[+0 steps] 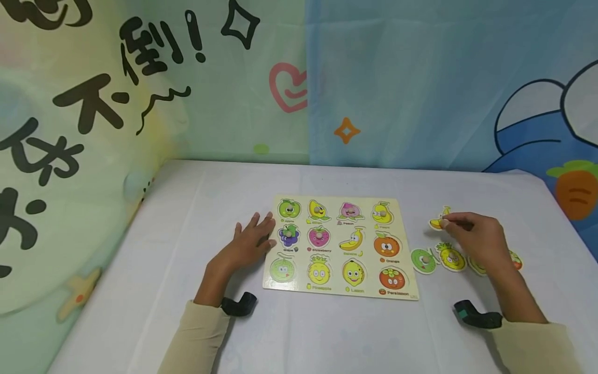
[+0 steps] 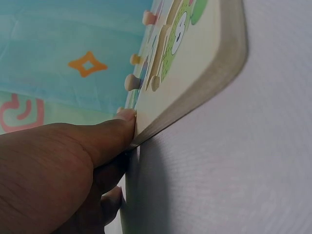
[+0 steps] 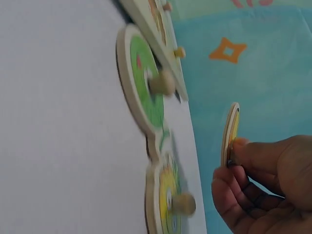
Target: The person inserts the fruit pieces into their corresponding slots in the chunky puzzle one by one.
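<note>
My right hand (image 1: 481, 239) pinches a banana puzzle piece (image 1: 436, 223) by its knob side, raised off the table to the right of the puzzle board. In the right wrist view the banana piece (image 3: 230, 134) stands edge-on between thumb and fingers. The wooden fruit puzzle board (image 1: 336, 294) lies flat, with a printed banana (image 1: 351, 240) in its middle row. Spread fingers of my left hand (image 1: 247, 244) rest at the board's left edge. From the left wrist, the thumb (image 2: 114, 134) touches that edge near the knobbed pieces.
Right of the board lie a green melon piece (image 1: 423, 261), a pineapple piece (image 1: 450, 257), a lemon piece (image 1: 476, 267) partly under the right wrist, and a red-orange piece (image 1: 516, 260). A white cloth (image 1: 327, 337) covers the table; a printed curtain (image 1: 397, 78) stands behind.
</note>
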The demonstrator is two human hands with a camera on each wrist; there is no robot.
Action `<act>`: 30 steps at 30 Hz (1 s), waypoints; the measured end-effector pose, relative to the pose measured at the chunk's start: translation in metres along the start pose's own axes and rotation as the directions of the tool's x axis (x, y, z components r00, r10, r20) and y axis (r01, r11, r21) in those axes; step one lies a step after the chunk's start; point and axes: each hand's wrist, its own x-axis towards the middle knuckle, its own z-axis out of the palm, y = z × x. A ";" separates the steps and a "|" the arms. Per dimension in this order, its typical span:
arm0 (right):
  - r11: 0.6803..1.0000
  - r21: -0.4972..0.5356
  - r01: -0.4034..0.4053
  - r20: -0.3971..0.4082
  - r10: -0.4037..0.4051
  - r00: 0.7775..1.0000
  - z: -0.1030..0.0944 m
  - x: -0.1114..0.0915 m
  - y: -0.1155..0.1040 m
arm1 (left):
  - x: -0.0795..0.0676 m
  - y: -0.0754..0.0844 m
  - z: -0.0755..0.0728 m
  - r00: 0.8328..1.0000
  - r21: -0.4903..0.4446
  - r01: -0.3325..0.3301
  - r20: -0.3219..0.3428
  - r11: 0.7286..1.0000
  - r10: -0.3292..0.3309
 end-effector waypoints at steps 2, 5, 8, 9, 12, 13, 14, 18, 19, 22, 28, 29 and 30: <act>1.000 0.013 0.005 0.008 -0.005 1.000 0.003 -0.001 -0.006 | 0.000 0.000 0.000 1.000 -0.002 -0.001 0.001 1.000 0.001; 1.000 0.023 0.016 0.029 -0.016 0.999 0.007 -0.003 -0.015 | 0.000 0.000 0.000 1.000 -0.001 -0.004 0.001 1.000 0.004; 0.999 0.038 0.030 0.054 -0.032 0.998 0.010 -0.004 -0.022 | 0.000 -0.001 0.000 1.000 0.002 0.000 0.003 1.000 0.000; 0.998 0.043 0.035 0.061 -0.037 0.997 0.011 -0.005 -0.024 | 0.001 -0.001 0.001 1.000 0.001 0.003 0.004 1.000 -0.003; 0.997 0.065 0.047 0.074 -0.052 0.996 0.014 -0.007 -0.029 | 0.001 -0.001 0.001 1.000 0.002 0.000 0.003 1.000 0.000; 0.997 0.069 0.037 0.071 -0.042 0.997 0.016 -0.007 -0.031 | 0.001 0.000 0.001 1.000 0.004 0.002 0.004 1.000 -0.002; 0.996 0.079 0.038 0.075 -0.044 0.996 0.017 -0.008 -0.033 | 0.001 0.000 0.000 1.000 0.007 0.000 0.005 1.000 0.000; 0.993 0.110 0.051 0.090 -0.061 0.994 0.024 -0.009 -0.039 | 0.000 0.000 0.000 1.000 0.013 0.001 0.006 1.000 -0.001; 0.991 0.120 0.051 0.096 -0.063 0.993 0.026 -0.010 -0.040 | 0.000 0.000 0.001 1.000 0.012 0.000 0.005 1.000 0.000; 0.990 0.133 0.054 0.107 -0.068 0.992 0.032 -0.011 -0.044 | 0.001 -0.001 0.001 1.000 0.008 -0.002 0.004 1.000 0.002; 0.985 0.164 0.055 0.154 -0.081 0.985 0.046 -0.013 -0.057 | 0.001 -0.001 0.000 1.000 0.015 -0.001 0.011 1.000 0.001; 0.982 0.179 0.062 0.169 -0.092 0.981 0.048 -0.013 -0.058 | 0.000 -0.001 0.000 1.000 0.014 -0.004 0.011 1.000 0.003; 0.980 0.187 0.071 0.185 -0.106 0.977 0.050 -0.013 -0.060 | 0.000 -0.001 0.000 1.000 0.012 -0.007 0.011 1.000 0.006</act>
